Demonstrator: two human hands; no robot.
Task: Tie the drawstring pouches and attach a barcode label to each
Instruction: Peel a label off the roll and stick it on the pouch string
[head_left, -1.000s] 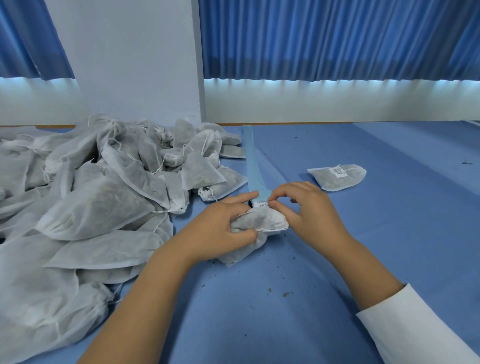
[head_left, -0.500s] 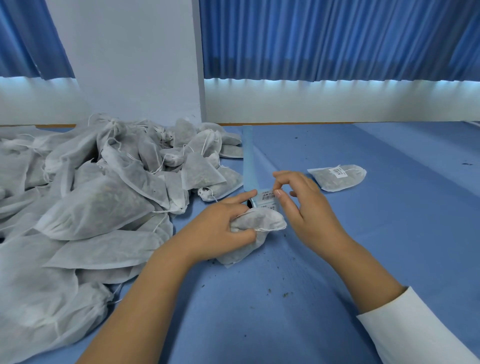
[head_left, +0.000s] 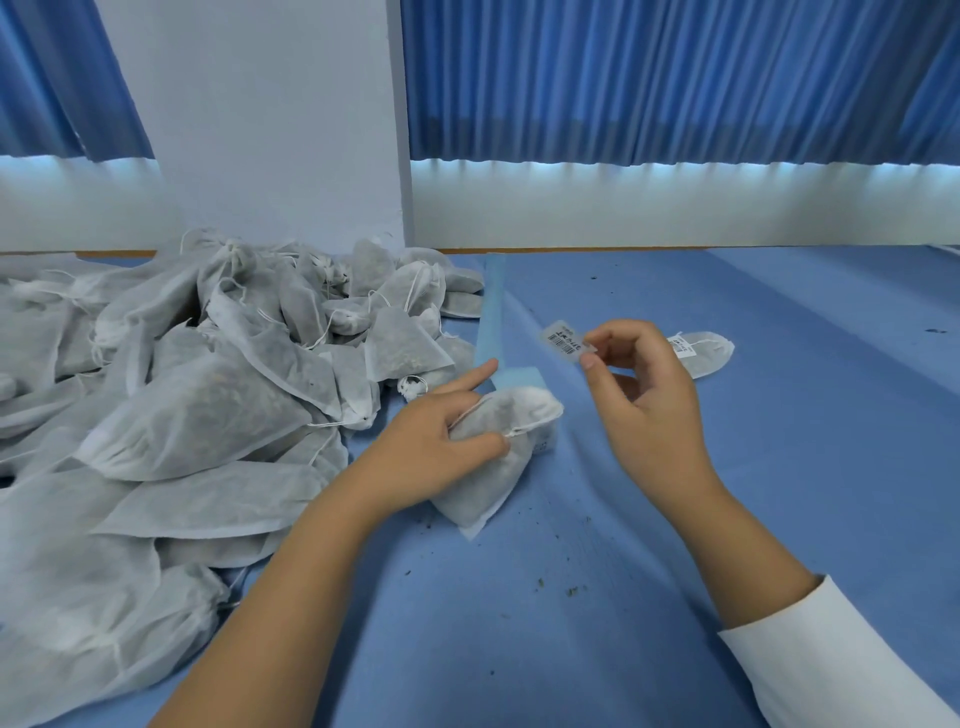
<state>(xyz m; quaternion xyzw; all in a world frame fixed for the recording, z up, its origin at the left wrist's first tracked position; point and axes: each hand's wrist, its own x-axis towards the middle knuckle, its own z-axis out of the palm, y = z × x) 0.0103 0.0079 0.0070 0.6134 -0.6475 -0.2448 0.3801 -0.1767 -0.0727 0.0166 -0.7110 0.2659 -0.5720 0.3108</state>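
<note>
Blue cloth covers the surface, flecked with dark crumbs toward its near edge. Just beyond them, about midway across, the left hand grips a white non-woven pouch lying on the cloth. Thumb and curled fingers close round its gathered neck, and the forefinger points straight toward the far edge.

To the right and raised off the cloth, the right hand pinches a barcode label between thumb and forefinger tips, its other fingers loosely curled. The label hangs clear of the pouch, so labelling looks to be the step in hand, with the tying apparently done.

Next, the label must come down sticky face first onto the held pouch and be pressed flat while the left hand steadies the fabric.

A pale blue backing strip runs from the pouch toward the far edge. One labelled pouch lies behind the right hand, and a pile of pouches fills the left side.
</note>
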